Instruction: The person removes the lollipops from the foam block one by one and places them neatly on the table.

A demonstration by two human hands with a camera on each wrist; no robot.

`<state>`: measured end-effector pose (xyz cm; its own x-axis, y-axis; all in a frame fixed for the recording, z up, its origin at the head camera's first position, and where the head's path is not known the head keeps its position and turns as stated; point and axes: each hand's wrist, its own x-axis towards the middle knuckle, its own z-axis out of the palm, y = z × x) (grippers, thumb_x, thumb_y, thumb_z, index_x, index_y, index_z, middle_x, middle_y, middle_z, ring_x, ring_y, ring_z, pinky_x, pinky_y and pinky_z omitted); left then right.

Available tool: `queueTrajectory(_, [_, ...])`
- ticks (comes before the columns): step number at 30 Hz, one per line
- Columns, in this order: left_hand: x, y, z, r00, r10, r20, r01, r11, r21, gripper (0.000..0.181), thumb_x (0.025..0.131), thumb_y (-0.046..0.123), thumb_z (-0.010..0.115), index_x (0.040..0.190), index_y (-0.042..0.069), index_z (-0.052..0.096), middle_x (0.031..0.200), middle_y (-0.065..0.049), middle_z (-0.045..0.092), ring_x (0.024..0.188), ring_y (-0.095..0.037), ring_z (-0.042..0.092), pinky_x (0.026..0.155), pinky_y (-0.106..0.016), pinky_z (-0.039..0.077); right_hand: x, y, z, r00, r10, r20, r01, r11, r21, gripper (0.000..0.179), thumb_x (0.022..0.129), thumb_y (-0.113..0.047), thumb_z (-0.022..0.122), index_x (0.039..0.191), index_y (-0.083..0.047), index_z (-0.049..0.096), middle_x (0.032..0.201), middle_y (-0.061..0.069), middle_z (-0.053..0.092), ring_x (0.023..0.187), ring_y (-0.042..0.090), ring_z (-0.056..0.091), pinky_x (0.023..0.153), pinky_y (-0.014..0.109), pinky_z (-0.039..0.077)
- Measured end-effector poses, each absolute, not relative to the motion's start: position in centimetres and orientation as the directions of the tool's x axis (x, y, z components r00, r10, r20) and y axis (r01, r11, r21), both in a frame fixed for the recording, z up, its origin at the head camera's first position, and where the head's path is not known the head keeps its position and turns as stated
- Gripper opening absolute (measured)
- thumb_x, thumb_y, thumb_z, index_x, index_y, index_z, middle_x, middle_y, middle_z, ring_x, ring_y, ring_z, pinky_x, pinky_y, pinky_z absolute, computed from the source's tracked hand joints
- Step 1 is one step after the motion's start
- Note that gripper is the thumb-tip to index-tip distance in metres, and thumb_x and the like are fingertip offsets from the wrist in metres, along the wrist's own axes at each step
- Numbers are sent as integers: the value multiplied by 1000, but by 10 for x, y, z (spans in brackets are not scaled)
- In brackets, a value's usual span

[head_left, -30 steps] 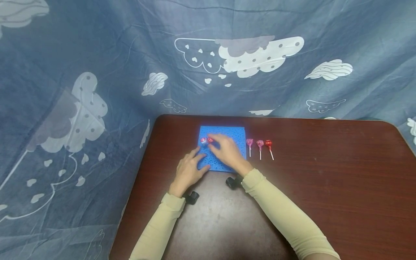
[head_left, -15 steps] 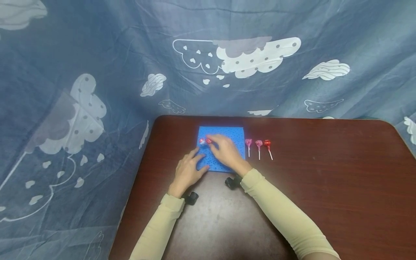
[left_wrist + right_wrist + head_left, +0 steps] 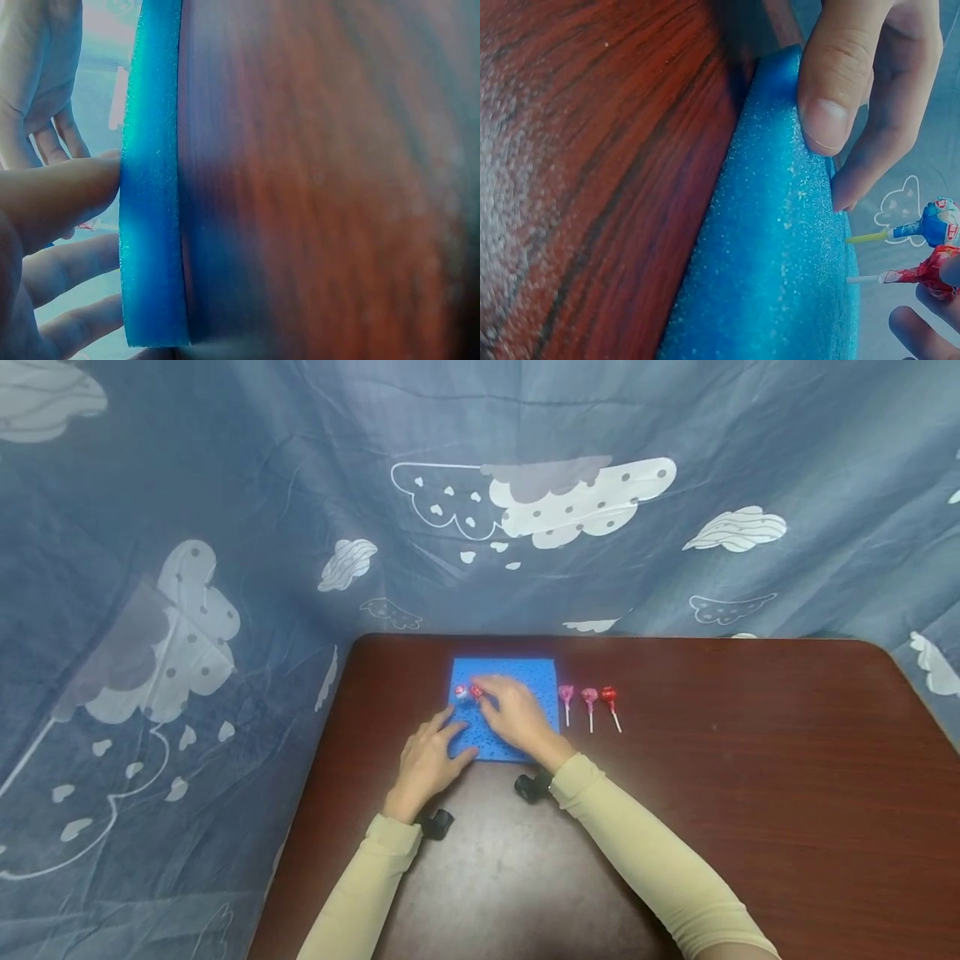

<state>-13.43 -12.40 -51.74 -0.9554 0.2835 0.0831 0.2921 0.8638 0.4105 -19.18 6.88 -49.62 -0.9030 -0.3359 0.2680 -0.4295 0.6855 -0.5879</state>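
Note:
A blue foam block (image 3: pixel 534 670) lies flat near the table's far side. Two wrapped lollipops stand in its top, sticks down: one with a blue-and-white wrapper (image 3: pixel 939 225) and yellow stick, the other red (image 3: pixel 922 274) with a white stick. My right hand (image 3: pixel 517 717) reaches over the block and pinches the red lollipop by its head, partly covering it. My left hand (image 3: pixel 429 763) rests at the block's near left corner, fingers spread, with the thumb (image 3: pixel 82 187) touching the edge in the left wrist view.
Right of the block, two pink lollipops (image 3: pixel 566 693) (image 3: pixel 589 695) and one red lollipop (image 3: pixel 609 693) lie in a row, sticks towards me. A dark brown table (image 3: pixel 735 777) holds everything. A blue cloud-patterned curtain (image 3: pixel 450 410) hangs behind and to the left.
The head view has tilted slightly, so the scene sits a little lower and further left. Both hands keep their places, the right still pinching the red lollipop.

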Motion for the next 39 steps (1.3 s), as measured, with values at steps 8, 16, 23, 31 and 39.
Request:
queueTrajectory(8, [-133,-123,-518,-957,276,84,286,866,410,56,93,45,77,141,18,66,163,-9,46,138,-38,55,106,-62,50,-191,69,-495,-905,-334,262,-425,692,-584,40,100,-12,67,140,-10,66,142,14,66,136,33,60,115,53,45])
queueTrajectory(16, [-129,-124,-522,-955,279,99,295,867,401,55,92,44,78,139,17,68,160,-11,49,136,-37,57,104,-60,52,-188,68,-500,-897,-338,286,-443,691,-571,39,99,-12,68,138,-10,68,139,13,69,132,33,63,113,53,48])
queueTrajectory(23, [-131,-123,-521,-949,287,127,314,864,393,55,92,44,79,138,16,68,159,-11,50,133,-37,59,103,-58,53,-188,69,-499,-904,-317,286,-426,692,-582,39,99,-12,69,138,-13,68,139,11,69,134,31,62,113,53,48])
queueTrajectory(31, [-130,-123,-521,-950,288,120,311,862,400,55,92,44,79,138,16,68,160,-11,50,134,-38,58,104,-60,52,-188,69,-499,-908,-307,285,-419,684,-598,38,98,-12,70,136,-12,69,138,10,70,132,31,63,112,52,49])
queueTrajectory(39, [-131,-122,-520,-954,280,108,299,865,402,55,93,44,78,139,16,68,160,-10,49,135,-38,57,104,-61,51,-192,71,-497,-901,-297,316,-433,654,-620,36,98,-13,71,134,-10,70,134,10,71,127,31,66,109,50,52])
